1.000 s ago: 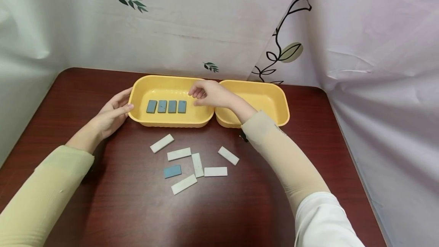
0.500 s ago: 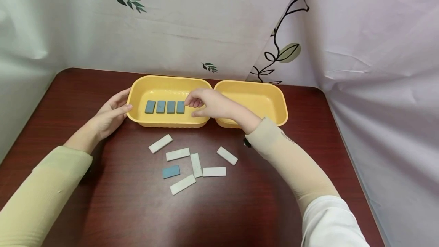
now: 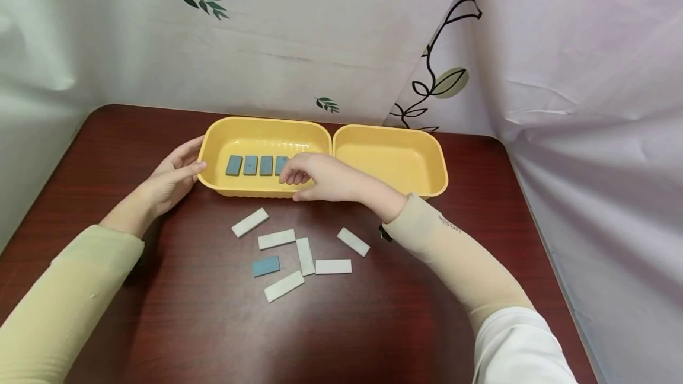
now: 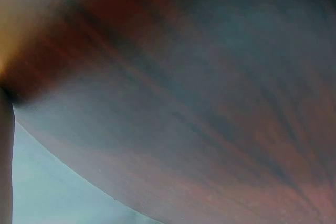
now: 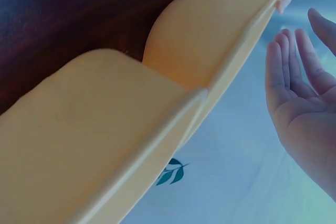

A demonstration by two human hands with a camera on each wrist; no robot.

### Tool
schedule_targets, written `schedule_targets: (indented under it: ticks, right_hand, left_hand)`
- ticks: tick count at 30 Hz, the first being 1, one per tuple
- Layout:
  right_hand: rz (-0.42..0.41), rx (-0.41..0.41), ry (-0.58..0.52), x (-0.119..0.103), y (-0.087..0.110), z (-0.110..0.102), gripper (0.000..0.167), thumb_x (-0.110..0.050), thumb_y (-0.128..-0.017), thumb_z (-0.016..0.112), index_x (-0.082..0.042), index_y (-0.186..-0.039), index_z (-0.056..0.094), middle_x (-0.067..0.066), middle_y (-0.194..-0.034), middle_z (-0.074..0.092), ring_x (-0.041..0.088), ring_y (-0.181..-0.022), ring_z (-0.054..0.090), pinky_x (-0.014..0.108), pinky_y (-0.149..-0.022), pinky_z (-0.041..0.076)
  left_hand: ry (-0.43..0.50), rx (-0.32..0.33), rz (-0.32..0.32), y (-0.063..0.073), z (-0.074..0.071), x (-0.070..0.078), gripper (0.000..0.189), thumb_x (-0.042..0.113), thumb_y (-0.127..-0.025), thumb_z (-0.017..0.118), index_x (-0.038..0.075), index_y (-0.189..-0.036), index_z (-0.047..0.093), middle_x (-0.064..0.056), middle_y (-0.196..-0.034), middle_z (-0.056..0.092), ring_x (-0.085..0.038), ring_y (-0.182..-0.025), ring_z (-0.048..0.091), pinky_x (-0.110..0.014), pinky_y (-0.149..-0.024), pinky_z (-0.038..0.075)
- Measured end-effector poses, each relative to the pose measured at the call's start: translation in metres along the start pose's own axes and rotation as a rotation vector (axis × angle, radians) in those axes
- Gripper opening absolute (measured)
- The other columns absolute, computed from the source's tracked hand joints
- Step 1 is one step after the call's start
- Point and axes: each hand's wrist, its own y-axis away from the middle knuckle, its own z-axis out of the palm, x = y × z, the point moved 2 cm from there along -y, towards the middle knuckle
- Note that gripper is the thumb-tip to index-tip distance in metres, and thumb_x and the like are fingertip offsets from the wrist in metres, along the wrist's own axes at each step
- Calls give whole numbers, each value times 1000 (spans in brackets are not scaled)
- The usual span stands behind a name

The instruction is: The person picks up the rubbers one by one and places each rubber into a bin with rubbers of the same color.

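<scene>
My left hand [image 3: 173, 176] holds the left yellow plastic tub [image 3: 245, 189] by its left end, with the thumb over the rim and the fingers along the outer wall. Inside that tub, several blue-grey rectangular blocks [image 3: 250, 165] lie in a row. My right hand [image 3: 325, 176] hovers over the tub's front right rim, fingers loosely bent with nothing between them, partly covering the rightmost block. In the right wrist view the fingers of this right hand [image 5: 307, 93] look relaxed and apart. One blue block [image 3: 266, 266] and several white rectangular blocks [image 3: 284, 286] lie on the table in front.
A second yellow tub [image 3: 395, 162] stands against the right end of the first, with nothing in it. Pale curtains [image 3: 267, 46] with leaf prints rise behind and beside the dark red-brown wooden table [image 3: 373, 325]. The left wrist view is mostly blurred tabletop [image 4: 157, 103].
My right hand has moved from above the tub's inside toward its front rim, nearer to me and slightly left. My left hand and the blocks stay put.
</scene>
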Motion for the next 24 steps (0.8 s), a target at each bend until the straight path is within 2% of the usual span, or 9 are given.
schedule_targets:
  ticks: [9,15,24]
  right_hand:
    - [-63,-57,-25,-7,-1,17,31,-1,-93,79,0,-122,69,11,-119,70,22,-111,67,24,-100,54]
    - [-105,-111,-33,-10,-5,28,33,1,-93,79,1,-124,69,13,-121,70,20,-111,66,16,-98,51]
    - [-123,-155,-32,-19,-8,40,33,0,-92,80,-1,-123,69,14,-122,70,21,-111,67,12,-96,50]
  left_hand:
    - [1,-1,-3,-1,-2,0,54,-6,-107,50,17,-155,41,9,-149,50,-1,-131,56,-13,-103,50]
    - [6,-3,2,-2,-2,-1,53,-7,-107,49,17,-154,43,8,-149,52,-2,-130,57,-13,-102,51]
    - [0,1,-3,-1,-1,0,53,-6,-107,50,17,-154,42,8,-148,51,-1,-129,57,-13,-102,51]
